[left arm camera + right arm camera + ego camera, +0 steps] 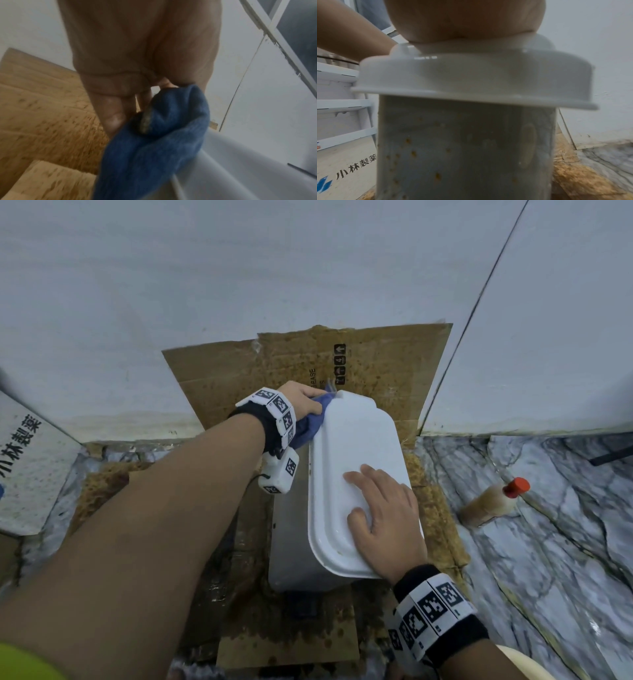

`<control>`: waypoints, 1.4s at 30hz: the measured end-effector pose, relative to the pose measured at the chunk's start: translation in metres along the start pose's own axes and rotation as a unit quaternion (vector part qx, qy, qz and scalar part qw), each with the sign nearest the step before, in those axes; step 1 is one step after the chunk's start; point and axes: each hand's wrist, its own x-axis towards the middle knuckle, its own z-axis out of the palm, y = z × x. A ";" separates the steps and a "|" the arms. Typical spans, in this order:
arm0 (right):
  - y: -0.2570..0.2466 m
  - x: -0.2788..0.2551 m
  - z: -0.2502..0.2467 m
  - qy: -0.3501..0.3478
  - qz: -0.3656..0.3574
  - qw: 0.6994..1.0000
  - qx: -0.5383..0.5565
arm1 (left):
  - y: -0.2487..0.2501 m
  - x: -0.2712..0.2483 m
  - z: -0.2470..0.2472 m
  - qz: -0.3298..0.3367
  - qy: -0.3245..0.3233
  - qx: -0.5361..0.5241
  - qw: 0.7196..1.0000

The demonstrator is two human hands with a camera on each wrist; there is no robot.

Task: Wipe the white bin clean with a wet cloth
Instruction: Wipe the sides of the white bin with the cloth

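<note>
A white bin with its lid on stands on stained cardboard against the wall. My left hand grips a bunched blue cloth and holds it against the lid's far left edge. The cloth hangs from my curled fingers beside the white lid in the left wrist view. Flat on the near part of the lid lies my right hand, fingers spread. Orange spots dot the bin's side wall under the lid rim, where my palm presses down.
A small bottle with a red cap lies on the marble floor to the right. A white printed carton stands at the left. White walls meet in a corner right behind the bin.
</note>
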 end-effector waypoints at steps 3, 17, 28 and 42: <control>-0.001 0.000 0.000 0.008 -0.001 1.000 0.007 | 0.009 0.011 -0.004 -0.012 -0.026 0.036 0.999; -0.008 0.001 0.003 0.003 0.003 1.000 0.003 | -0.035 0.006 0.001 -0.076 0.011 -0.221 0.972; -0.007 0.002 0.000 0.000 0.010 1.000 0.004 | -0.063 -0.080 0.026 -0.051 -0.013 -0.212 0.976; -0.008 -0.002 0.004 0.000 0.008 1.000 0.002 | -0.114 -0.177 0.056 0.023 -0.014 -0.049 0.998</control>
